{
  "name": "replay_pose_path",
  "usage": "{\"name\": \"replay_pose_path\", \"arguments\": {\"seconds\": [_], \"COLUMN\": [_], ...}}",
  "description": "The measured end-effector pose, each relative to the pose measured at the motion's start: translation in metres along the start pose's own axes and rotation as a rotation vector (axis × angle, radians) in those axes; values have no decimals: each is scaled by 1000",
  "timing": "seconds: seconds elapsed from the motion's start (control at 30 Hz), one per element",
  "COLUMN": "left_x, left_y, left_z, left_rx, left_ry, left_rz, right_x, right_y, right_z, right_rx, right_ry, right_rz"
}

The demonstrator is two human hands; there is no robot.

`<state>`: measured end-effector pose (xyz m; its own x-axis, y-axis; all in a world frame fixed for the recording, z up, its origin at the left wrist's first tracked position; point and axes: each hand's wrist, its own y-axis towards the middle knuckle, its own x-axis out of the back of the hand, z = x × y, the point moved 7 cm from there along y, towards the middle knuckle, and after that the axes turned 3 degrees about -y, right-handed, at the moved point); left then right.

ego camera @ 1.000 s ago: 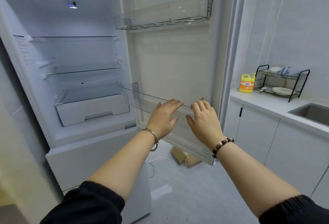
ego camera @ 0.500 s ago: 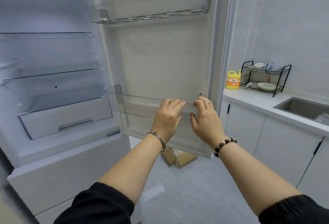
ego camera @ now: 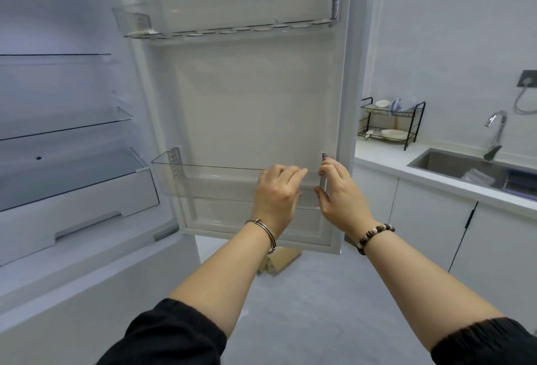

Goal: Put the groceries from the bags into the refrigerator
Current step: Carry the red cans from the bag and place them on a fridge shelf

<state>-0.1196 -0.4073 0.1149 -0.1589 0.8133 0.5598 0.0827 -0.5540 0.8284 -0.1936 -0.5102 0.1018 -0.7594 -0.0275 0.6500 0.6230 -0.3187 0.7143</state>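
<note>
Gripping the door bin, the left hand and right hand now curl fingers that earlier lay straight.

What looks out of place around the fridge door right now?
Folded cardboard lies on the floor under the open fridge door. The left hand and right hand grip the lower door bin at its right end; whether it sits properly is unclear.

walls white tile | floor grey | counter white | sink steel
</note>
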Motion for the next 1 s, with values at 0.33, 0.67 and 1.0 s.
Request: {"name": "replay_pose_path", "arguments": {"seconds": [0.33,0.67,1.0], "left_x": [7,-6,20], "left_y": [-7,-29,-85], "left_z": [-5,-116,-352], "left_rx": [-52,-186,-570], "left_ry": [-25,-257,-716], "left_rz": [208,314,400], "right_x": [16,103,273], "right_y": [-20,-143,-359], "right_z": [19,11,57], "right_rx": [-188,-583,-1183], "right_ry": [-166,-568,-981], "right_rz": [25,19,-160]}}
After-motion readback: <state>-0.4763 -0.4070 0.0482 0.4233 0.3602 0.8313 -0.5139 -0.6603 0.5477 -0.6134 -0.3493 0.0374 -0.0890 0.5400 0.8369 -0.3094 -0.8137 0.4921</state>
